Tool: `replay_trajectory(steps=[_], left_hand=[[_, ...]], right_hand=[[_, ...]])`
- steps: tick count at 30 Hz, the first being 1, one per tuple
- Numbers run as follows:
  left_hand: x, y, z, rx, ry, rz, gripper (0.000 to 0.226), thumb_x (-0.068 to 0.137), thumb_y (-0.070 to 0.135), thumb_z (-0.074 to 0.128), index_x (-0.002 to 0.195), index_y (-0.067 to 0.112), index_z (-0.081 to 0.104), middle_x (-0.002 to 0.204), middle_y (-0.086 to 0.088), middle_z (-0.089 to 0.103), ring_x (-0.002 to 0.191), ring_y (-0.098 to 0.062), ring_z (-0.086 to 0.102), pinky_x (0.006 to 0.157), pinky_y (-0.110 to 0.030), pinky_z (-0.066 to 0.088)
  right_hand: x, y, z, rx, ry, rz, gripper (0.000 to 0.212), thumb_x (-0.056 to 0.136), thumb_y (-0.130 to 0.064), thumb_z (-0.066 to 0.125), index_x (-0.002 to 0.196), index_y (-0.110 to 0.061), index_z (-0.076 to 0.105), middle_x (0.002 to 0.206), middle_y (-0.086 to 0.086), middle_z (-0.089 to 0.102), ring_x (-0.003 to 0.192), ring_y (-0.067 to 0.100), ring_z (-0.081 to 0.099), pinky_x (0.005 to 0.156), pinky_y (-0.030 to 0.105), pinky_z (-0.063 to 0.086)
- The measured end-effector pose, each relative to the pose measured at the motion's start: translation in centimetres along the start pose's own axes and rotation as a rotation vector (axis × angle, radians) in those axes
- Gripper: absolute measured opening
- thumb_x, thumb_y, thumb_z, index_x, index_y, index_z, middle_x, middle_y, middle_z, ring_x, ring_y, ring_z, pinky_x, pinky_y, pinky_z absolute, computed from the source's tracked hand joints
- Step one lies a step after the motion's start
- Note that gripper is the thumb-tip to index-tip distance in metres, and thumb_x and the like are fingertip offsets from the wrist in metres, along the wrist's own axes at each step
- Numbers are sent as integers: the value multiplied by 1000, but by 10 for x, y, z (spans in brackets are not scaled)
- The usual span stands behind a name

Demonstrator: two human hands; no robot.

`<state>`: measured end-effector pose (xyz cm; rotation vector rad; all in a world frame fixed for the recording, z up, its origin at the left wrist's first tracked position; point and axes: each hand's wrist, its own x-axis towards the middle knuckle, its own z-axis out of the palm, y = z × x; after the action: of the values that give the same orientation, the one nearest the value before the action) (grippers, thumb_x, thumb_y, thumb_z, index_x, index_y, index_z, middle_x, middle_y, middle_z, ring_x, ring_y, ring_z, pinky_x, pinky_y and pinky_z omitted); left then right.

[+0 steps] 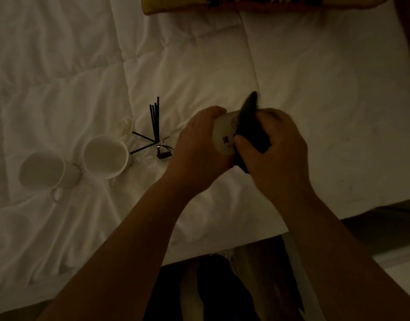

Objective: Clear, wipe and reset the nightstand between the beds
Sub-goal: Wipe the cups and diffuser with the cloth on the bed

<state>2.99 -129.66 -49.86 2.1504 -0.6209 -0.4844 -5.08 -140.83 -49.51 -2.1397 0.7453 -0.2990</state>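
The room is dim. Above the white bed, my left hand grips a small round white object with dark markings on its face. My right hand holds a dark cloth pressed against that object, one corner of the cloth sticking up. Two white mugs lie on the quilt to the left, one with its mouth toward me, the other tipped beside it. Several thin black sticks and a small dark item lie next to the mugs.
A yellow patterned pillow lies at the head of the bed, top of view. The bed's near edge runs across the lower frame; dark floor and my legs show below it. A dark surface sits at the lower right.
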Motion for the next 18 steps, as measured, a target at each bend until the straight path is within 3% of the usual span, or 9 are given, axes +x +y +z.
replay_trajectory(steps=[2, 4, 5, 7, 9, 11, 14, 18], left_hand=[[6, 5, -6, -2, 4, 14, 64, 68, 27, 84, 123, 19, 53, 105, 20, 52, 90, 8, 50, 76, -4, 41], [6, 5, -14, 19, 0, 46, 50, 73, 24, 80, 116, 21, 55, 95, 24, 50, 87, 10, 51, 73, 0, 38], [3, 4, -18, 30, -15, 51, 49, 75, 22, 78, 118, 19, 55, 99, 20, 53, 91, 6, 53, 75, -2, 38], [-5, 0, -25, 26, -59, 45, 55, 77, 19, 77, 126, 15, 52, 113, 8, 56, 103, -5, 54, 85, -7, 39], [-12, -1, -27, 9, -67, 41, 51, 74, 15, 78, 119, 14, 55, 104, 8, 57, 97, -5, 57, 84, -11, 44], [-17, 1, -28, 50, -26, 69, 42, 70, 10, 79, 106, 14, 59, 87, 18, 52, 81, 4, 55, 74, -5, 43], [-23, 5, -29, 30, 1, 68, 52, 68, 10, 80, 111, 21, 54, 92, 21, 46, 79, 2, 48, 72, -2, 40], [-22, 9, -34, 41, -3, 70, 33, 74, 25, 71, 102, 20, 54, 86, 22, 47, 74, 7, 48, 71, 1, 37]], right_hand=[[-4, -13, 2, -51, -11, -91, 41, 86, -28, 62, 125, -18, 60, 125, -1, 56, 108, 12, 55, 87, 19, 47], [-9, -22, 5, -59, -20, -165, 39, 86, -22, 61, 124, -16, 62, 125, 2, 58, 111, 18, 57, 89, 31, 50], [-13, -24, 8, -82, -36, -206, 37, 86, -19, 61, 123, -14, 63, 126, 4, 59, 113, 21, 56, 91, 33, 50], [-22, -28, 13, -152, -68, -286, 36, 85, -16, 61, 121, -13, 64, 125, 6, 60, 117, 22, 54, 95, 30, 46], [-24, -29, 15, -168, -64, -310, 35, 83, -17, 61, 118, -14, 66, 120, 5, 62, 112, 20, 54, 92, 24, 42], [-19, -28, 13, -148, -1, -239, 34, 83, -21, 60, 115, -14, 68, 114, 4, 63, 105, 20, 56, 88, 22, 42], [-10, -30, 9, -14, 108, -29, 28, 85, -25, 60, 110, -14, 68, 107, -2, 61, 94, 15, 59, 77, 10, 41], [-22, -50, 15, -24, 52, -148, 27, 81, -15, 60, 105, -15, 71, 100, -1, 68, 98, 19, 60, 86, 26, 47]])
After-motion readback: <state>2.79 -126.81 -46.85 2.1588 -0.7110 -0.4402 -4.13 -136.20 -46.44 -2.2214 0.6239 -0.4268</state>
